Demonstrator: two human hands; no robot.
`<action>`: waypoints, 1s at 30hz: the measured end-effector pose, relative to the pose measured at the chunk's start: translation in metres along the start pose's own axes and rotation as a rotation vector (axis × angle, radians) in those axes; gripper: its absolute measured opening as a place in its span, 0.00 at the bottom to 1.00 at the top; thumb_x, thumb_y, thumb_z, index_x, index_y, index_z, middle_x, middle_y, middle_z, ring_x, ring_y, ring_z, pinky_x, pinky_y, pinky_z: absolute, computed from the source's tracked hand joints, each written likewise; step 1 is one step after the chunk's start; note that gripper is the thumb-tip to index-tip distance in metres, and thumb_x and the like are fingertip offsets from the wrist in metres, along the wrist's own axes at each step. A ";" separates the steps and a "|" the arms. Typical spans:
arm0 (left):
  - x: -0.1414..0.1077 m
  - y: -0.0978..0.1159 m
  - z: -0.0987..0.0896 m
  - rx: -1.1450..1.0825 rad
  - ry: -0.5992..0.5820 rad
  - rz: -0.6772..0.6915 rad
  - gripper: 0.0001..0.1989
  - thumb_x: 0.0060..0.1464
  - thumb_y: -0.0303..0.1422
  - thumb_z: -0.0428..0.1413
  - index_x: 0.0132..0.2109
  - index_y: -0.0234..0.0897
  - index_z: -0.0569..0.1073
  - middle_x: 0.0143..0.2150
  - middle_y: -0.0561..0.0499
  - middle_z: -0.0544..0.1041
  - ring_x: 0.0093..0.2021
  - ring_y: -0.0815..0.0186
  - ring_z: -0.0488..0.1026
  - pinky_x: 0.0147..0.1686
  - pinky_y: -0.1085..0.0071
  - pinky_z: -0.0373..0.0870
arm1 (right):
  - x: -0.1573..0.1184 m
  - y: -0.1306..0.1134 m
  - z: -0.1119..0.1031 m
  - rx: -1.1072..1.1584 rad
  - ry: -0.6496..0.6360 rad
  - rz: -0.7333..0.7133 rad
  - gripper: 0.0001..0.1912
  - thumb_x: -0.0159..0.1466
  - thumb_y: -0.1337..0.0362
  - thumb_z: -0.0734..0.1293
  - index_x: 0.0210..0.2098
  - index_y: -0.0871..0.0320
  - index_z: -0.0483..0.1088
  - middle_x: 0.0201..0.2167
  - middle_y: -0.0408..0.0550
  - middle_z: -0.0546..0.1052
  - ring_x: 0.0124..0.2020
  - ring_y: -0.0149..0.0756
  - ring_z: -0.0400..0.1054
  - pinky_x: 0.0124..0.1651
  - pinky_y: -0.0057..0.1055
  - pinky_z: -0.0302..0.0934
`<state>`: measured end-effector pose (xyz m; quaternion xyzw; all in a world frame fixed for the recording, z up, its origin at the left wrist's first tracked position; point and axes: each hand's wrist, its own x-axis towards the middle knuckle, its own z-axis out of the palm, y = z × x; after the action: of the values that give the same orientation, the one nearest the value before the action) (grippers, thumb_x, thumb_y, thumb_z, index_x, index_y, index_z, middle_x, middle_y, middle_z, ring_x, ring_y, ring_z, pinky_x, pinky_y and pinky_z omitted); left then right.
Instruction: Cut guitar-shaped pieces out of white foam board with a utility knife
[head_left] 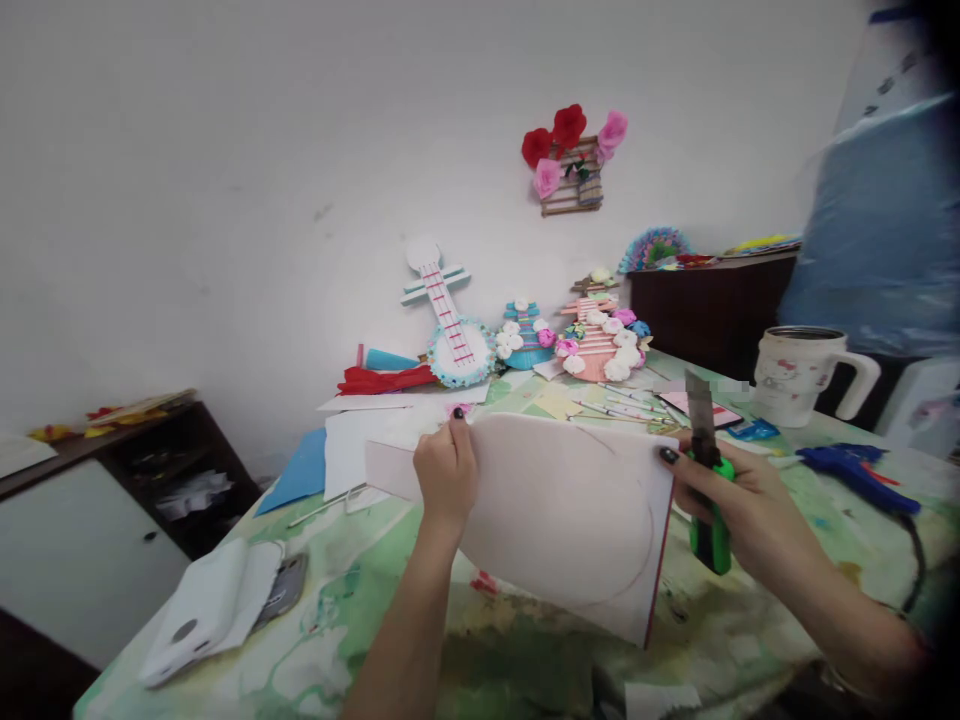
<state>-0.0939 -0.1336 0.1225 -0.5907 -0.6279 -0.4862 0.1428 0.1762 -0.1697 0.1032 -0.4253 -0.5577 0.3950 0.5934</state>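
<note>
A white board with a faint curved line drawn on it is held up over the table, its right edge dark red. My left hand is closed on its upper left part, thumb on top. My right hand pinches the board's upper right corner with the thumb. That same hand also grips a green and black utility knife, its blade pointing up. A pale strip sticks out left of my left hand.
A blue glue gun and a white mug stand at the right. Behind are a white paper lute and flowered instrument models. At front left lies a white pouch beside a grey phone.
</note>
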 end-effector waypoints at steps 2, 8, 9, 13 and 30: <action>-0.002 -0.005 0.000 -0.107 -0.080 0.022 0.21 0.62 0.38 0.39 0.22 0.38 0.61 0.18 0.53 0.64 0.22 0.67 0.61 0.26 0.70 0.49 | 0.007 0.000 -0.001 0.027 0.013 0.012 0.14 0.58 0.53 0.68 0.32 0.55 0.64 0.16 0.37 0.57 0.17 0.27 0.48 0.22 0.32 0.36; -0.004 -0.012 -0.013 -0.319 -0.269 0.035 0.18 0.58 0.44 0.48 0.27 0.36 0.68 0.21 0.57 0.63 0.25 0.71 0.60 0.27 0.73 0.52 | 0.027 -0.017 0.001 0.002 0.009 -0.022 0.13 0.58 0.54 0.69 0.33 0.56 0.64 0.17 0.37 0.58 0.17 0.26 0.49 0.23 0.33 0.36; -0.004 -0.012 -0.017 -0.310 -0.288 0.029 0.17 0.56 0.44 0.51 0.27 0.36 0.68 0.21 0.57 0.64 0.25 0.71 0.60 0.27 0.73 0.52 | 0.030 -0.023 0.003 -0.034 -0.015 -0.050 0.13 0.58 0.54 0.68 0.33 0.56 0.64 0.17 0.37 0.58 0.18 0.26 0.49 0.24 0.33 0.37; -0.001 -0.008 -0.035 -0.227 -0.359 0.032 0.18 0.49 0.45 0.57 0.23 0.36 0.64 0.20 0.57 0.63 0.24 0.71 0.59 0.26 0.73 0.51 | 0.046 -0.038 0.014 -0.167 -0.184 -0.145 0.12 0.61 0.55 0.64 0.31 0.57 0.64 0.18 0.36 0.58 0.20 0.25 0.51 0.25 0.29 0.43; 0.005 0.057 -0.020 0.304 -0.488 0.233 0.15 0.58 0.40 0.49 0.51 0.45 0.70 0.34 0.45 0.79 0.36 0.53 0.75 0.29 0.68 0.58 | 0.067 -0.017 0.030 -1.087 0.029 -0.341 0.21 0.66 0.52 0.56 0.48 0.63 0.63 0.33 0.54 0.75 0.35 0.45 0.69 0.32 0.32 0.54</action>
<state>-0.0530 -0.1558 0.1604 -0.7301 -0.6371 -0.2107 0.1293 0.1507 -0.1099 0.1414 -0.5787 -0.7334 -0.0562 0.3522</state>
